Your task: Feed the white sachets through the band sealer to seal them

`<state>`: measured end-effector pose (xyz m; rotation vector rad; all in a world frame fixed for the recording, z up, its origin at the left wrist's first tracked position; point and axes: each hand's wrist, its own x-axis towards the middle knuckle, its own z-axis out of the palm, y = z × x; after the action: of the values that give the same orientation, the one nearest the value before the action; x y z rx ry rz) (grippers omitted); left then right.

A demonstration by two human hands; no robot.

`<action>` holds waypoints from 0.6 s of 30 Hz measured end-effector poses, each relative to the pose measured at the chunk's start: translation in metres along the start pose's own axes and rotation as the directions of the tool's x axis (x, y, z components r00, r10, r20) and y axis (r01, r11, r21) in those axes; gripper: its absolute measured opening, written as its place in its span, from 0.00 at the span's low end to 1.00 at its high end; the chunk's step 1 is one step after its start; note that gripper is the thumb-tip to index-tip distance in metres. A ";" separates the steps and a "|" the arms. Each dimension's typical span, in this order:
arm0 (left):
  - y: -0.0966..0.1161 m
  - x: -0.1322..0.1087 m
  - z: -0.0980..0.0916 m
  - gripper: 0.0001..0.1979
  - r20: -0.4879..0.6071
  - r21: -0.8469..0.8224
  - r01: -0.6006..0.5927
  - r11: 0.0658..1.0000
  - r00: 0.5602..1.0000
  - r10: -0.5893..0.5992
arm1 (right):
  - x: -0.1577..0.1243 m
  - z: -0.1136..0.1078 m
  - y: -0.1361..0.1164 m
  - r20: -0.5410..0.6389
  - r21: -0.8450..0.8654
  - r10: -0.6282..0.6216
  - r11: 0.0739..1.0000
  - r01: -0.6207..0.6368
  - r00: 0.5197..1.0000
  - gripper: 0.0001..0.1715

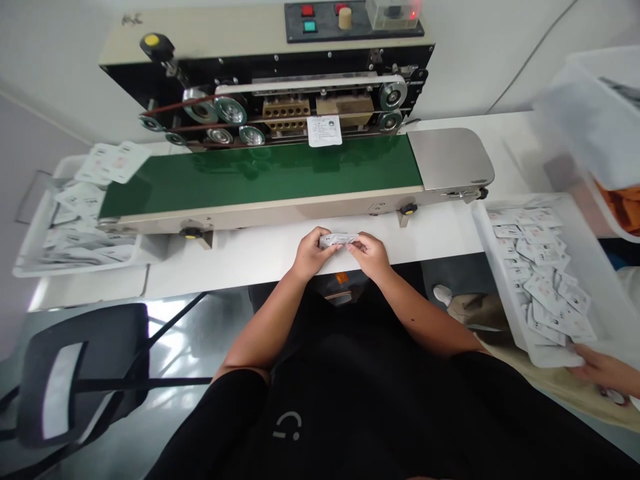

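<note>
Between my two hands I hold a small stack of white printed packets (338, 239), just above the table's front edge. My left hand (311, 255) grips its left end, fingers wrapped round and thumb on the near side. On the right end, my right hand (371, 255) is closed in the same way. Beyond them stands a band sealing machine (280, 50) with a green conveyor belt (270, 177). One white packet (325, 131) sits at its sealing band, hanging over the belt's far side. Two packets (120, 162) overhang the belt's left end.
A white bin (150, 248) with many packets stands at the left. Another bin (613, 300) of packets is at the right, where another person's hand (603, 369) touches its near end. A clear tub (575, 100) stands behind it. A black chair (95, 360) is at the lower left.
</note>
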<state>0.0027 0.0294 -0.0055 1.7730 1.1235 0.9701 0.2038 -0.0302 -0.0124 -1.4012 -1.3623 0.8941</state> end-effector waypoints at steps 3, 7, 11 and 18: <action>0.005 0.002 0.000 0.24 -0.031 0.016 0.002 1.000 1.000 -0.002 | 0.000 -0.002 0.000 -0.002 0.073 0.066 0.995 -0.065 0.998 0.19; 0.008 0.002 0.000 0.25 -0.009 0.034 -0.014 0.999 1.000 0.014 | -0.002 -0.004 0.000 -0.043 0.272 0.170 0.950 -0.152 0.984 0.23; 0.008 0.000 0.001 0.22 0.014 0.045 -0.025 0.999 1.000 0.025 | 0.000 -0.007 0.000 -0.037 0.409 0.209 0.895 -0.176 0.977 0.24; 0.009 0.001 0.001 0.18 0.063 0.077 -0.079 0.994 0.995 0.074 | -0.002 -0.007 -0.005 0.028 0.326 0.174 0.929 -0.173 0.984 0.27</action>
<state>0.0064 0.0273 0.0023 1.9091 1.0758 0.9220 0.2088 -0.0337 -0.0055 -1.2732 -1.0398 1.1780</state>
